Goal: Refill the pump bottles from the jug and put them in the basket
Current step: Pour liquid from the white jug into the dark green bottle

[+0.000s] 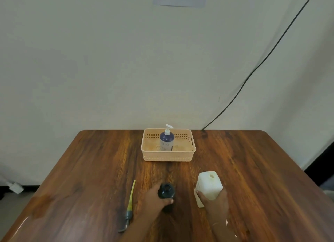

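Observation:
A dark pump bottle (166,190) stands upright near the table's front with its neck uncovered, and my left hand (155,199) is wrapped around it. Its pump head with a yellow tube (129,206) lies flat on the table to the left. My right hand (215,203) grips a white jug (209,184), which stands upright with its mouth uncapped, just right of the dark bottle. Farther back, a peach basket (169,155) holds a blue pump bottle with a white pump (167,140), standing upright.
The wooden table (86,169) reaches to a pale wall. A black cable (253,71) runs down the wall to the table's back right corner. A small white object (15,187) lies on the floor at left.

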Available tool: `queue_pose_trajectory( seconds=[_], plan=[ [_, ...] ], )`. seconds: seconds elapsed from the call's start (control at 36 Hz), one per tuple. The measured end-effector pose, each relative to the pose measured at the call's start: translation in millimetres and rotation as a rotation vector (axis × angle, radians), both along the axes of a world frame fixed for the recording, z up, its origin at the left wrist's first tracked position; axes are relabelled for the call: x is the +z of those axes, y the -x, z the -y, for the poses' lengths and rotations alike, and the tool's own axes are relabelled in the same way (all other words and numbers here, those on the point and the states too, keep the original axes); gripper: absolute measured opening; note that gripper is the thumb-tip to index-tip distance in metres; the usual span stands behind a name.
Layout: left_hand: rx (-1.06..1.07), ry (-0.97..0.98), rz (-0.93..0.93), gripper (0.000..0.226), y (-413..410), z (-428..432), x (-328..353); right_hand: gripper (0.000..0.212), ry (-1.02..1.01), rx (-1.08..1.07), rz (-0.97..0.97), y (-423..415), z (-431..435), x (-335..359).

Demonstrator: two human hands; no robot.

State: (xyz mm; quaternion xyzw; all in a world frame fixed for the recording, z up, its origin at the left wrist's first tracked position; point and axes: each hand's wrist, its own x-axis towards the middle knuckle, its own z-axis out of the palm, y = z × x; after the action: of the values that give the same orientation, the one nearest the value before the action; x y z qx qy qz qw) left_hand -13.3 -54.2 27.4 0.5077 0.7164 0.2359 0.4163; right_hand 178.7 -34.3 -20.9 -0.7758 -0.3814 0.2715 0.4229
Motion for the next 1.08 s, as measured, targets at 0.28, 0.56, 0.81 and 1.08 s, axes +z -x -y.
queue_pose_trajectory(
  seconds=[0.28, 0.56, 0.81, 1.08],
  plan=[
    [-0.019, 0.013, -0.036, 0.073, 0.5, -0.8, 1.0, 0.073, 0.004, 0.187, 0.234, 7.4, 1.7, 21.5],
    [-0.009, 0.018, -0.047, 0.061, 0.6, -1.1, -0.1, 0.074, -0.144, 0.613, 0.704, 21.5, 1.8, 50.2],
    [-0.026, 0.014, -0.032, 0.06, 1.6, -2.5, -4.1, 0.077, -0.142, 0.733, 0.953, 23.8, 0.3, 62.2],
    [-0.043, -0.017, -0.034, 0.057, 2.0, -2.1, -4.0, 0.083, -0.151, 0.754, 1.05, 24.4, -3.1, 61.6]
  ],
)
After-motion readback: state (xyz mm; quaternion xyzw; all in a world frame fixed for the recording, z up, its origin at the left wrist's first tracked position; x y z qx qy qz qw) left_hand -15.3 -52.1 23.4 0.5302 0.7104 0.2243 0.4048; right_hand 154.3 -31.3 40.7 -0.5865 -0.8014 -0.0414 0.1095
